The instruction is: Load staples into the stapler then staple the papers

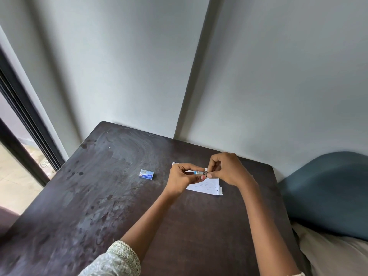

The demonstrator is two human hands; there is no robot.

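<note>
A small stapler (199,172) with a blue band and metal body is held in the air between both hands, just above the papers. My left hand (182,180) grips its left end. My right hand (227,169) pinches its right end with thumb and fingers. White papers (207,186) with faint printed lines lie flat on the dark table (103,196) under the hands, partly hidden by them. A small blue staple box (146,173) lies on the table to the left of my left hand, apart from it. No loose staples can be made out.
The table's far edge stands against a grey wall (258,76). A blue cushion (328,192) lies beyond the table's right edge. A dark door frame (25,136) and tiled floor are at the left.
</note>
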